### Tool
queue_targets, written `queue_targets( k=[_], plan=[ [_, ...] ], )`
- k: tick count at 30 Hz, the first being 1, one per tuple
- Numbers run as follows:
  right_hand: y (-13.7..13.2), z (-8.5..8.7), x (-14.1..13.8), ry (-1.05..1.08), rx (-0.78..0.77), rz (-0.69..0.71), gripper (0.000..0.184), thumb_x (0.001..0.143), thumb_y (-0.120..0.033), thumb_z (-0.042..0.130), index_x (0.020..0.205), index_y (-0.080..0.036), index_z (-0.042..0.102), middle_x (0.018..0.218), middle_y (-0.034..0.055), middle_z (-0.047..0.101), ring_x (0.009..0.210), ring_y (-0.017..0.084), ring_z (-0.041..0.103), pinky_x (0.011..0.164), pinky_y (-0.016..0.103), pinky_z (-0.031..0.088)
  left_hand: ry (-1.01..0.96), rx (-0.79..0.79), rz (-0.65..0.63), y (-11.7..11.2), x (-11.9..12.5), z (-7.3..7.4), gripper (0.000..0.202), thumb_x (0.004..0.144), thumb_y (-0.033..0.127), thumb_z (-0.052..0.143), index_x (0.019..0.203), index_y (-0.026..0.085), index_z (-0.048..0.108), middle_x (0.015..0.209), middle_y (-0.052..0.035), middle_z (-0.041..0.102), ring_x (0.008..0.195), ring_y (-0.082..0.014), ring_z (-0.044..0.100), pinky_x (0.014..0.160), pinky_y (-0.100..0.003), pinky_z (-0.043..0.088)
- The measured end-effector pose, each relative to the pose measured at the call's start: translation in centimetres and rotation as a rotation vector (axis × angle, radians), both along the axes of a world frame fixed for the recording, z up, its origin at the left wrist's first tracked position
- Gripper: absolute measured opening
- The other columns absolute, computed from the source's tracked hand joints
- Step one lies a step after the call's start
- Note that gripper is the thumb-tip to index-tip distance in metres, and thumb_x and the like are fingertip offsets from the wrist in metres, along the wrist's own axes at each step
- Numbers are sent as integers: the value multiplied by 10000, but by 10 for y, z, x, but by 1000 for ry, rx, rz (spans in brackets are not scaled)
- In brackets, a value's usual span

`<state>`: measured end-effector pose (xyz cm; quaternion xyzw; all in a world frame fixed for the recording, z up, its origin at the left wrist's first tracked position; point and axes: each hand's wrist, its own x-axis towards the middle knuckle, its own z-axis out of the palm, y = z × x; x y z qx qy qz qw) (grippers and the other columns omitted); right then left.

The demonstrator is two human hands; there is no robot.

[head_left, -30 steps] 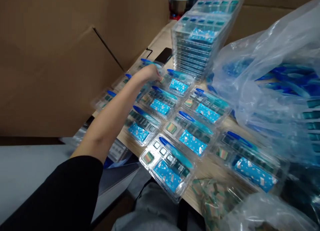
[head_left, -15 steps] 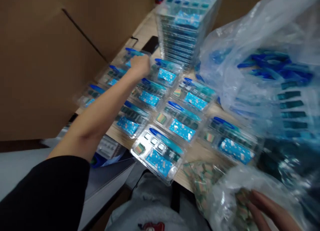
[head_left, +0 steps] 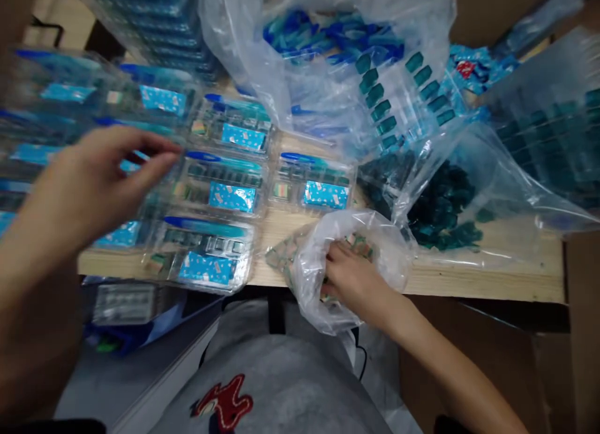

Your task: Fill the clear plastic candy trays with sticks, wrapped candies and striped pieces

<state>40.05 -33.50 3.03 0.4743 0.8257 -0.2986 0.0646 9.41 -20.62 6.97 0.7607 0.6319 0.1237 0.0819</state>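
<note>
My left hand [head_left: 107,177] hovers over rows of clear plastic trays [head_left: 246,268], thumb and forefinger pinched together; anything between the tips is too small to make out. My right hand [head_left: 359,281] reaches inside an open plastic bag [head_left: 312,274] of small green-and-orange striped blocks [head_left: 359,241]. Its fingers curl among the blocks, and what they grip is hidden. Each nearer tray holds a blue stick-shaped piece [head_left: 213,226], a light-blue patterned packet [head_left: 206,268] and dark teal pieces. A striped block [head_left: 281,191] shows in the tray closest to the bag.
Tall tray stacks [head_left: 159,27] rise at the back left. A large clear bag [head_left: 234,21] of blue pieces [head_left: 337,37] lies behind. Dark teal pieces [head_left: 440,202] fill another bag at right. The wooden table's front edge [head_left: 487,288] runs before me.
My view has swung right. My left hand has drawn back from the far trays toward the nearer ones. My right hand has gone deeper into the bag of striped blocks.
</note>
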Motion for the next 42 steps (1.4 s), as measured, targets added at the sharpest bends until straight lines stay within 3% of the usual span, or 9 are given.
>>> queue_targets(
  k=[4, 8, 13, 22, 24, 27, 31, 37, 42],
  plan=[
    [9, -3, -3, -10, 4, 6, 185, 877, -41, 653, 1048, -64, 721, 1135, 205, 686, 1104, 352, 634, 994, 491, 499, -207, -25, -99, -43, 41, 13, 245, 838, 437, 513, 884, 252, 667, 888, 33, 711, 848, -172, 653, 687, -267, 475],
    [7, 2, -1, -10, -16, 9, 233, 889, -15, 627, 1105, -53, 705, 1148, 184, 697, 1107, 338, 642, 1009, 467, 495, -309, -39, -174, -61, 49, 9, 120, 846, 356, 560, 880, 299, 659, 904, 30, 728, 869, -203, 680, 711, -303, 515],
    [3, 3, -4, -34, -18, -32, 294, 901, -12, 599, 1186, -7, 668, 1250, 241, 638, 1184, 375, 591, 1022, 494, 466, -376, -23, -270, -72, 59, 6, 113, 874, 290, 566, 918, 325, 665, 903, 39, 727, 878, -193, 685, 761, -311, 524],
    [9, -6, 3, 114, -79, -94, 200, 850, 71, 563, 871, -50, 720, 1012, 202, 715, 960, 314, 676, 824, 376, 494, -422, -81, -345, -85, 70, 2, 134, 914, 276, 540, 947, 350, 647, 948, 22, 734, 917, -204, 698, 785, -340, 541],
    [8, -3, 7, 198, -97, -130, 183, 865, 50, 592, 828, -86, 710, 960, 148, 722, 924, 273, 675, 796, 342, 489, -427, -89, -347, -86, 70, 2, 137, 917, 270, 542, 956, 350, 646, 955, 25, 732, 921, -194, 696, 796, -329, 540],
    [7, 2, 13, 338, -127, -216, 185, 865, 11, 654, 773, -145, 690, 838, 38, 707, 831, 193, 666, 744, 275, 478, -453, -88, -346, -87, 72, 3, 148, 912, 253, 546, 955, 347, 652, 947, 27, 735, 912, -183, 698, 787, -313, 544],
    [-1, 5, 22, 527, -149, -401, 96, 891, -82, 670, 901, -176, 689, 799, -15, 695, 730, 140, 663, 651, 231, 497, -536, -94, -351, -95, 82, 8, 146, 902, 230, 567, 945, 328, 666, 924, 25, 738, 903, -174, 702, 785, -290, 555],
    [-27, 21, 26, 1252, -226, -890, 130, 790, -226, 809, 888, -230, 724, 751, -37, 712, 598, 105, 649, 539, 191, 551, -751, -228, -434, -120, 123, 6, 146, 919, 201, 605, 1004, 310, 652, 917, 26, 721, 837, -138, 691, 717, -223, 564],
    [-41, 36, 19, 1343, -139, -952, 161, 781, -208, 836, 920, -259, 771, 830, -16, 760, 710, 138, 722, 652, 218, 624, -868, -334, -392, -128, 149, -1, 114, 909, 224, 647, 989, 304, 645, 877, 30, 705, 773, -132, 677, 659, -217, 565]
  ],
)
